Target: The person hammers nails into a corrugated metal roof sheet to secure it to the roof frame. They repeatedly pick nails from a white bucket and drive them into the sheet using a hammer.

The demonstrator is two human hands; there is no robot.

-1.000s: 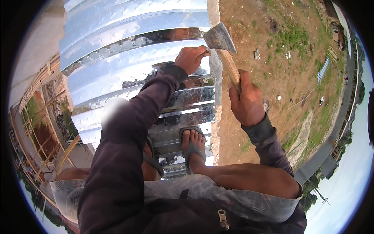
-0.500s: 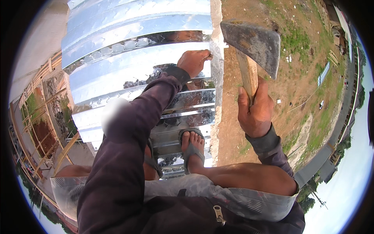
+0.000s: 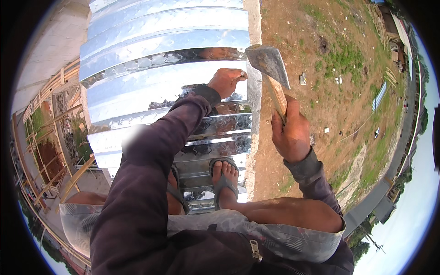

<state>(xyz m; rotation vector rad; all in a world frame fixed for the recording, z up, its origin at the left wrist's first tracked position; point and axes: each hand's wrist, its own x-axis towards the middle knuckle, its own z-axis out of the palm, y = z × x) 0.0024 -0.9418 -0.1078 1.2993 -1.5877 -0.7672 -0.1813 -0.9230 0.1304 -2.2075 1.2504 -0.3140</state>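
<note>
While the right hand was clamped on a hatchet near the concrete edge, the left hand, fingers bunched, was at the right side of the metal sheeting; whether it pinched anything could not be told.

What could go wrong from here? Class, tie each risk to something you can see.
1. The axe-like tool in the right hand is close to the left hand, so a stray blow might catch its fingers.
2. Open sandals stand on shiny, ridged metal sheeting; a foot could slip, and the toes are bare.
3. The concrete edge is near; a loosened tool might drop past it.
</note>
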